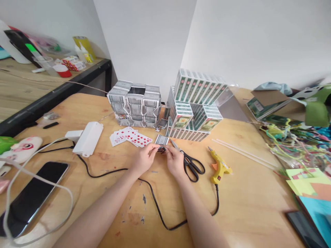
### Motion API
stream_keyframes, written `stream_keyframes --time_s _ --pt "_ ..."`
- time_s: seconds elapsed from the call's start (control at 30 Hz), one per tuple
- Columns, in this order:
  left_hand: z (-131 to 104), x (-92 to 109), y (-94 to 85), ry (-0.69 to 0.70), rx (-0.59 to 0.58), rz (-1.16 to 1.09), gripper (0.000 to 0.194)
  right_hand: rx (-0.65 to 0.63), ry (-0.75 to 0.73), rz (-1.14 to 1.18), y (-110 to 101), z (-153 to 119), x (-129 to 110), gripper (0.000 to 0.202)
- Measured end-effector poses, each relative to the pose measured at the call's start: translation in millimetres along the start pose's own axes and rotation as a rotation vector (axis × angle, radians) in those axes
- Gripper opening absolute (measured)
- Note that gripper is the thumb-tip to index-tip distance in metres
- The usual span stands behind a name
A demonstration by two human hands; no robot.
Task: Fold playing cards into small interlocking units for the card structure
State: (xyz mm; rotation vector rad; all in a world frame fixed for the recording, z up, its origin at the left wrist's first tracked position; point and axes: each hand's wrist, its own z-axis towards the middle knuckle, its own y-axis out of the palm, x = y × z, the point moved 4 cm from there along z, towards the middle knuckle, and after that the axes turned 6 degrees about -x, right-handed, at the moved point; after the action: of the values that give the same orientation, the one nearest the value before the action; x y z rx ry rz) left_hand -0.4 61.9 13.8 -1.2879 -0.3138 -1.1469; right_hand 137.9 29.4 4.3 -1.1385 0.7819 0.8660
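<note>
Near the middle of the wooden table, my left hand and my right hand meet fingertip to fingertip. Both pinch a small dark-edged item, too small to make out. Just beyond the fingertips lies a grey patterned card. Fanned red-suited playing cards lie to the left. Black-handled scissors rest beside my right hand, blades pointing toward the card. Farther right is a yellow glue gun. Behind the cards stands a block structure built of patterned cards.
Stacked card boxes stand behind the scissors. Two glue sticks lie at right. A black cable runs under my forearms. A white power strip and a phone are at left; coloured paper and craft strips are at right.
</note>
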Motion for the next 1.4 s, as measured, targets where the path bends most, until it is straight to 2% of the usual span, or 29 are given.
stream_keyframes --time_s 0.33,0.47,0.73,1.03,1.23,1.4 --pt "-3 0 0.1 0.060 0.047 0.060 0.014 -0.023 -0.095 -0.053 -4 -1 -14 0.027" --pt "-4 0 0.1 0.082 0.071 0.098 0.013 -0.001 -0.110 -0.172 -2 -3 -15 0.028" --pt "-4 -1 1.5 0.036 0.069 0.076 0.013 0.079 -0.133 -0.392 5 -5 -16 0.033" --pt "-3 -1 1.2 0.011 0.067 0.042 0.014 0.001 -0.110 -0.254 3 -3 -8 0.029" --pt "-3 -3 3.0 -0.002 0.006 -0.025 0.017 0.003 -0.123 -0.245 0 -2 -4 0.030" --pt "-3 -5 4.2 -0.005 0.018 -0.050 0.013 0.006 -0.142 -0.240 0 -3 -5 0.029"
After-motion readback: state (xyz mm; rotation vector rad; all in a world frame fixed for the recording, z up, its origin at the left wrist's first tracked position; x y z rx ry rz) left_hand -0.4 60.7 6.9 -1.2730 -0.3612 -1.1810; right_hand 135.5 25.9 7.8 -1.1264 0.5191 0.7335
